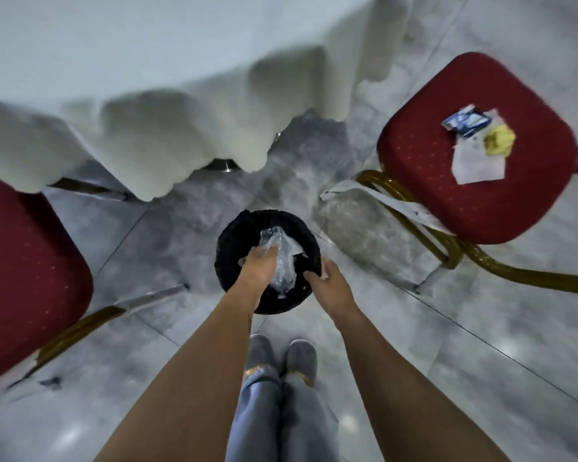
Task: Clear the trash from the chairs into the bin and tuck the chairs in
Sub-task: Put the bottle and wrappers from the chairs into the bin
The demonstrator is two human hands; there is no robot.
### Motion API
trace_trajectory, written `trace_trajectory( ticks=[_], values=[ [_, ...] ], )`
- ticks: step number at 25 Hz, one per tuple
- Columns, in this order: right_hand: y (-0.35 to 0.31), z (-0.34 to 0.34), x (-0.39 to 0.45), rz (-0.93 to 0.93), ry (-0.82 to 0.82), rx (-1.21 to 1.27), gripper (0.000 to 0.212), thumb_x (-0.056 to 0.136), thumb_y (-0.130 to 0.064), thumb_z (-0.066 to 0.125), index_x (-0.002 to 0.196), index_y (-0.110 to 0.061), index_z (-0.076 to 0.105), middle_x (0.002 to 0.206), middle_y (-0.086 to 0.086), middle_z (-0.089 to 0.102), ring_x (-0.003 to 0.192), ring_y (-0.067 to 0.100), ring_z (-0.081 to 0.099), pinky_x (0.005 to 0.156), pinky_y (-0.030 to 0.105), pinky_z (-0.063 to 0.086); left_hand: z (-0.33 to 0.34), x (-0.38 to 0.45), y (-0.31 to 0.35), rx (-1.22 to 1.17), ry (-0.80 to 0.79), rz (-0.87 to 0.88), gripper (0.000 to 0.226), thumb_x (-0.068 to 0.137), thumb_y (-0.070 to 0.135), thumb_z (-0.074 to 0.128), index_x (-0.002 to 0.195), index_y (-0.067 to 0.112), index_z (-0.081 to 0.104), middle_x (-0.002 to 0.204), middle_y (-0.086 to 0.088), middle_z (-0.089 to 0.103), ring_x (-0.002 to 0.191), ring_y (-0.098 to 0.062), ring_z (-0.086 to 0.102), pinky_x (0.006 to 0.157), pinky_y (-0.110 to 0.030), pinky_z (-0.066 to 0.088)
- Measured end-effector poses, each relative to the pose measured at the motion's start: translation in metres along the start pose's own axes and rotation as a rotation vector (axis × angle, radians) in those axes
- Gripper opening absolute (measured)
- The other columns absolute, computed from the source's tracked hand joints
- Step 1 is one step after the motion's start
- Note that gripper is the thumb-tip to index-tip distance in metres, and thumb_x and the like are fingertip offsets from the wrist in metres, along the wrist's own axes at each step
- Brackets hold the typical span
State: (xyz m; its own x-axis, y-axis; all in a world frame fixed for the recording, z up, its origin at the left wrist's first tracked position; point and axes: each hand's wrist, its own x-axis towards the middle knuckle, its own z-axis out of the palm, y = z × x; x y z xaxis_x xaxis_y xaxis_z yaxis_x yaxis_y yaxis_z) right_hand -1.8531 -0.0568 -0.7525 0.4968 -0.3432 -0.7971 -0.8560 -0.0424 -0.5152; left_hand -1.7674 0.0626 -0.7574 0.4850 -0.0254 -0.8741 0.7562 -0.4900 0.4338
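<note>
A black-lined bin (227, 261) stands on the floor in front of my feet. My left hand (259, 266) reaches into its mouth and holds crumpled clear plastic (282, 261) that lies partly inside. My right hand (331, 278) grips the bin's right rim. The red chair on the right (447, 201) carries a blue wrapper (466, 121), a yellow crumpled piece (499, 140) and white paper (477, 166) on its seat. A red chair on the left (24, 268) shows a bare seat, partly under the tablecloth.
A table with a white draped cloth (181, 135) fills the top of the view. A long white paper strip (381, 198) hangs by the right chair's gold legs. Grey tiled floor (447, 345) surrounds the bin.
</note>
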Motion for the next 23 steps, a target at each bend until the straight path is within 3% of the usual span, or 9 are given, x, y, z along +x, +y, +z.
trace_trajectory(
  ticks=[2, 5, 8, 9, 11, 13, 16, 23],
  values=[
    [-0.012, -0.028, -0.023, -0.02, 0.028, -0.004, 0.067, 0.096, -0.035, 0.057, 0.153, -0.013, 0.03, 0.154, 0.008, 0.04, 0.139, 0.026, 0.041, 0.106, 0.031, 0.035, 0.013, -0.018, 0.024, 0.054, 0.001, 0.017, 0.081, 0.081, 0.067, 0.041, 0.144, 0.016, 0.043, 0.147, -0.011, 0.044, 0.133, -0.034, 0.041, 0.112, -0.047, 0.033],
    [-0.024, -0.076, -0.049, -0.042, 0.134, 0.055, 0.065, 0.096, -0.034, 0.058, 0.152, -0.015, 0.032, 0.154, 0.007, 0.04, 0.139, 0.025, 0.04, 0.106, 0.03, 0.033, 0.041, -0.06, 0.066, 0.126, -0.055, 0.105, 0.062, 0.097, 0.051, 0.041, 0.142, 0.009, 0.044, 0.141, -0.011, 0.05, 0.129, -0.033, 0.046, 0.107, -0.039, 0.037],
    [-0.036, -0.133, -0.06, -0.038, 0.239, 0.113, 0.062, 0.095, -0.032, 0.058, 0.15, -0.015, 0.034, 0.15, 0.007, 0.044, 0.136, 0.026, 0.043, 0.107, 0.032, 0.034, 0.083, -0.091, 0.11, 0.171, -0.17, 0.228, 0.037, 0.102, 0.033, 0.041, 0.117, 0.003, 0.059, 0.113, -0.008, 0.061, 0.111, -0.024, 0.054, 0.088, -0.025, 0.038],
    [-0.038, -0.153, -0.057, -0.037, 0.27, 0.131, 0.062, 0.095, -0.032, 0.058, 0.15, -0.015, 0.034, 0.151, 0.007, 0.043, 0.136, 0.026, 0.043, 0.109, 0.034, 0.033, 0.1, -0.096, 0.124, 0.18, -0.211, 0.254, 0.04, 0.099, 0.035, 0.044, 0.118, 0.003, 0.059, 0.115, -0.006, 0.061, 0.111, -0.022, 0.054, 0.094, -0.026, 0.04],
    [-0.04, -0.187, -0.045, -0.04, 0.321, 0.184, 0.064, 0.093, -0.031, 0.061, 0.149, -0.014, 0.036, 0.151, 0.007, 0.044, 0.137, 0.025, 0.043, 0.113, 0.037, 0.035, 0.133, -0.084, 0.145, 0.182, -0.215, 0.254, 0.075, 0.077, 0.057, 0.047, 0.135, 0.009, 0.05, 0.136, -0.011, 0.056, 0.122, -0.027, 0.054, 0.107, -0.04, 0.042],
    [-0.043, -0.221, -0.03, -0.028, 0.353, 0.192, 0.065, 0.092, -0.033, 0.062, 0.149, -0.015, 0.035, 0.151, 0.007, 0.044, 0.137, 0.026, 0.042, 0.114, 0.041, 0.034, 0.167, -0.065, 0.163, 0.192, -0.198, 0.249, 0.094, 0.066, 0.068, 0.046, 0.141, 0.012, 0.045, 0.142, -0.013, 0.051, 0.127, -0.031, 0.051, 0.109, -0.046, 0.04],
    [-0.046, -0.274, 0.009, -0.018, 0.381, 0.192, 0.071, 0.09, -0.036, 0.064, 0.15, -0.015, 0.032, 0.149, 0.01, 0.045, 0.136, 0.028, 0.044, 0.112, 0.042, 0.037, 0.215, -0.069, 0.211, 0.225, -0.169, 0.271, 0.07, 0.093, 0.049, 0.051, 0.148, 0.009, 0.035, 0.148, -0.012, 0.043, 0.134, -0.031, 0.044, 0.113, -0.041, 0.034],
    [-0.063, -0.383, 0.117, -0.016, 0.377, 0.134, 0.081, 0.09, -0.042, 0.064, 0.154, -0.017, 0.023, 0.155, 0.014, 0.031, 0.139, 0.031, 0.039, 0.107, 0.038, 0.036, 0.331, -0.001, 0.3, 0.338, -0.067, 0.319, 0.065, 0.092, 0.046, 0.055, 0.148, 0.019, 0.035, 0.146, -0.016, 0.041, 0.131, -0.032, 0.044, 0.11, -0.042, 0.038]
  ],
)
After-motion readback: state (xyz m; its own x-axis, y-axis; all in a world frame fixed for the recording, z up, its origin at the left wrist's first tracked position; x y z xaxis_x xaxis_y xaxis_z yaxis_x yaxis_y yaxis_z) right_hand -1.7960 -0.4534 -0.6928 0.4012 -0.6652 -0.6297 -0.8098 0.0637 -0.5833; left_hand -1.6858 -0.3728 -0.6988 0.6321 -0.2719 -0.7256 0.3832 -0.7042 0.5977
